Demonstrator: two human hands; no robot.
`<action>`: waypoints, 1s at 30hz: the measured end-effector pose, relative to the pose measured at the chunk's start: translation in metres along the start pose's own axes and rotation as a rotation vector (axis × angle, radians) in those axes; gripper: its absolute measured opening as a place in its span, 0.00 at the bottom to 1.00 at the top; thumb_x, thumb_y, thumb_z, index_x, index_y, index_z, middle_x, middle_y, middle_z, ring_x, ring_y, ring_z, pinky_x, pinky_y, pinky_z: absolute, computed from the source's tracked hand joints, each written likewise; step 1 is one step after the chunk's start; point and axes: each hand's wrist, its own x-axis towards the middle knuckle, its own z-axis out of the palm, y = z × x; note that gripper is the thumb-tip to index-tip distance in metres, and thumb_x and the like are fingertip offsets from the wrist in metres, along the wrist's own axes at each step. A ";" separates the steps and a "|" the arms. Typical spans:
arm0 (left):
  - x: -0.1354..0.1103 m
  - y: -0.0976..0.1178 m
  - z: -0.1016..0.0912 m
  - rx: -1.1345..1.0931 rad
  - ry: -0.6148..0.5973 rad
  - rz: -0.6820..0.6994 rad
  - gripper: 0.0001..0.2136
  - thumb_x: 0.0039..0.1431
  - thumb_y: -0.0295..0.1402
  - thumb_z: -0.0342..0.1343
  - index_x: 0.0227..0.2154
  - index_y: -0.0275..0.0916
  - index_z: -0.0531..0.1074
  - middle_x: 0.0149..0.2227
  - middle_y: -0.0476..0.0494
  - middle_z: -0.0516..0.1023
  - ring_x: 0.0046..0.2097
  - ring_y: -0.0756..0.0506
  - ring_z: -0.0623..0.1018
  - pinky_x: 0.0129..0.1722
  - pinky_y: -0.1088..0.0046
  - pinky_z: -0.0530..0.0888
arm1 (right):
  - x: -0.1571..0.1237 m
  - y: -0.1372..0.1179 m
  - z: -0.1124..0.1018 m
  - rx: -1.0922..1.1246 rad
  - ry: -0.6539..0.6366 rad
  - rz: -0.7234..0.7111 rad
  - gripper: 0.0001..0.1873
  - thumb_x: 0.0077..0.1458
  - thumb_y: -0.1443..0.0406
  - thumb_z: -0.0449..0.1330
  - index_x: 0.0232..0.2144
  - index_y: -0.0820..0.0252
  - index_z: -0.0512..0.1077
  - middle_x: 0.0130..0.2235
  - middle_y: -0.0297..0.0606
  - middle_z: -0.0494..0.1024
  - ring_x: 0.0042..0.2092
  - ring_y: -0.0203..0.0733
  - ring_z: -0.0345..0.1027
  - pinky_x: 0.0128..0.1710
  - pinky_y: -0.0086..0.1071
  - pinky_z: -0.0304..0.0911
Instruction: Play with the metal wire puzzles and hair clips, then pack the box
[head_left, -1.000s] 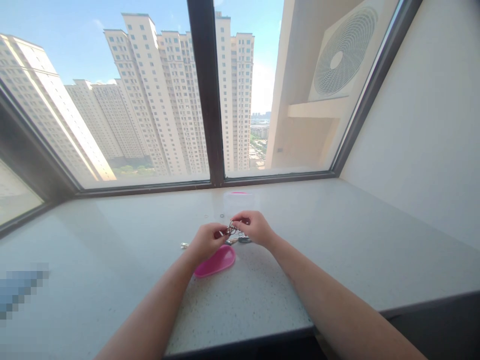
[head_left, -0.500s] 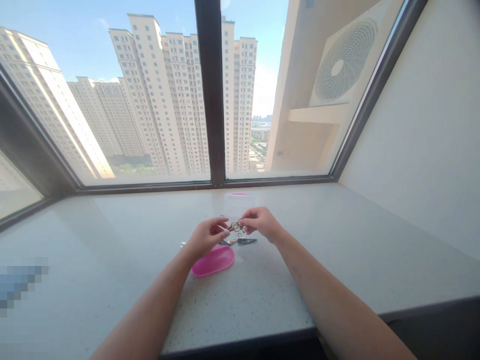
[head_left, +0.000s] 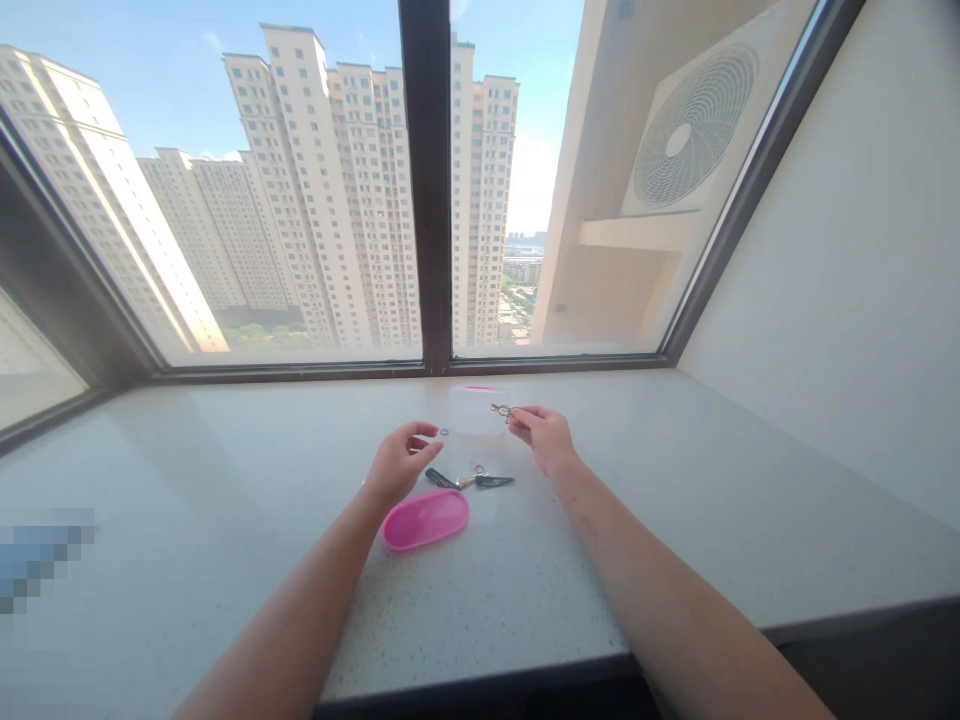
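1. Both hands have drawn apart since half a second ago: the right hand (head_left: 546,438) has carried the brown metal piece (head_left: 502,411) away from the left hand (head_left: 401,462), toward the window, while the left has pulled back from it.
2. The right hand pinches that piece between thumb and fingertips; its looped end is by the fingers and a narrower end points left. In view it overlaps the clear box (head_left: 466,412) at the back; whether it is over the box or in front of it, I cannot tell.
3. The left hand is spread, thumb and fingers parted in a loose curve. Its fingertips are just beside a small dark ring (head_left: 444,432) in view; contact between them cannot be made out.
4. Below and between the hands, a small group lies on the window ledge (head_left: 570,570): one black clip (head_left: 440,479) slanting on the left, another black clip (head_left: 496,482) lying nearly level on the right, a gold-toned piece (head_left: 466,481) between them, and a second ring (head_left: 480,469) just behind.
5. Nearer the person, the pink tray (head_left: 425,520), oblong with a raised rim, sits right in front of that group, where it was before.
6. Beyond the ledge stands the dark window frame (head_left: 429,200), with tall buildings (head_left: 315,190) and a fan unit (head_left: 686,130) outside.
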 end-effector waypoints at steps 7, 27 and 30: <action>0.002 -0.002 -0.005 0.038 0.091 -0.044 0.16 0.48 0.42 0.56 0.36 0.36 0.72 0.26 0.45 0.78 0.29 0.45 0.76 0.29 0.72 0.69 | 0.000 0.005 0.005 0.013 -0.020 -0.034 0.06 0.41 0.70 0.66 0.25 0.65 0.72 0.28 0.41 0.78 0.32 0.37 0.74 0.37 0.28 0.73; -0.002 -0.007 0.002 0.436 -0.241 0.178 0.10 0.49 0.31 0.53 0.31 0.41 0.78 0.35 0.42 0.74 0.37 0.44 0.73 0.41 0.68 0.68 | -0.039 0.004 0.015 -0.974 -0.843 -0.529 0.13 0.42 0.63 0.66 0.34 0.60 0.77 0.31 0.36 0.75 0.26 0.33 0.62 0.29 0.27 0.59; 0.002 -0.007 -0.008 0.490 -0.159 0.134 0.11 0.50 0.27 0.50 0.31 0.40 0.78 0.36 0.42 0.75 0.37 0.43 0.74 0.42 0.68 0.68 | -0.042 0.013 0.020 -0.988 -0.865 -0.564 0.09 0.43 0.66 0.65 0.32 0.59 0.78 0.31 0.37 0.73 0.28 0.34 0.63 0.31 0.28 0.59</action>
